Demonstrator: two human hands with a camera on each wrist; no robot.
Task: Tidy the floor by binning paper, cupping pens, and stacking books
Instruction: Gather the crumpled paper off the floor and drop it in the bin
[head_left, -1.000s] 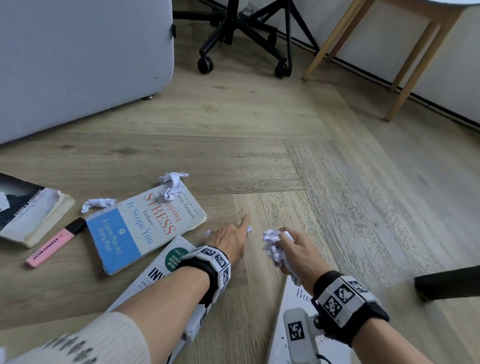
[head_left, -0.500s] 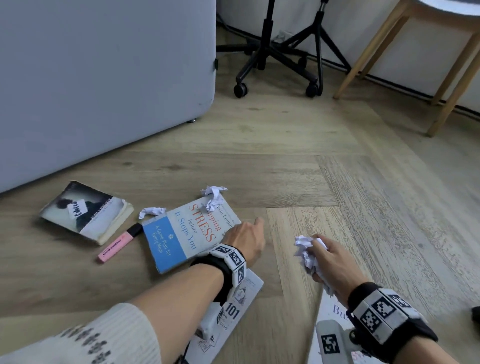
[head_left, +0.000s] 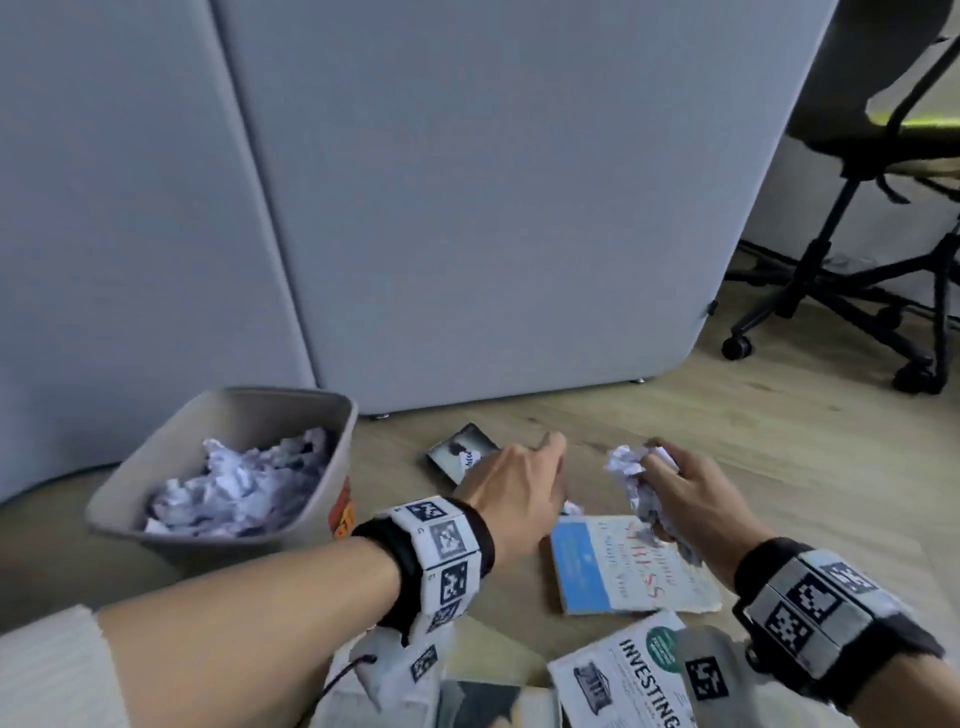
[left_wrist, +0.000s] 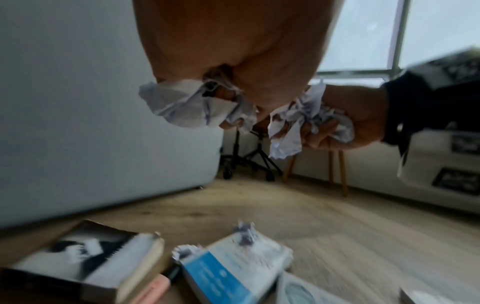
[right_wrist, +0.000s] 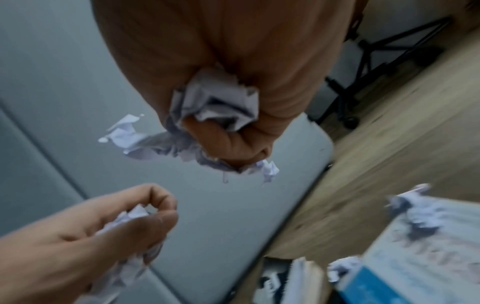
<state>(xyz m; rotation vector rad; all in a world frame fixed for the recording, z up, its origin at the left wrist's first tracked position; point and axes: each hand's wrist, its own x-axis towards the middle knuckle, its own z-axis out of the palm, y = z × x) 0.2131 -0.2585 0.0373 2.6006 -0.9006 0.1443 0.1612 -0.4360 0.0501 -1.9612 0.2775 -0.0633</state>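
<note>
My left hand (head_left: 545, 467) hovers above the floor to the right of the grey bin (head_left: 260, 392), which holds several crumpled papers (head_left: 234, 483). In the left wrist view its fingers grip a crumpled white paper (left_wrist: 192, 107). My right hand (head_left: 660, 467) is beside it, gripping a bigger wad of crumpled paper (head_left: 623, 462), also seen in the right wrist view (right_wrist: 218, 107). Below the hands lie a blue-and-white book (head_left: 623, 566), a black-and-white book (head_left: 460, 452) and an "Investing" book (head_left: 623, 675). A pink highlighter (left_wrist: 155, 288) lies between two of the books.
A tall grey partition (head_left: 467, 208) stands right behind the bin and books. An office chair (head_left: 857, 260) is at the back right. One paper scrap (left_wrist: 245, 232) lies on the blue-and-white book and another (left_wrist: 184, 252) at its corner. Bare wooden floor (head_left: 779, 467) extends to the right.
Both hands have lifted off the floor with their paper and moved left. The head view has swung left, so the bin has come into sight.
</note>
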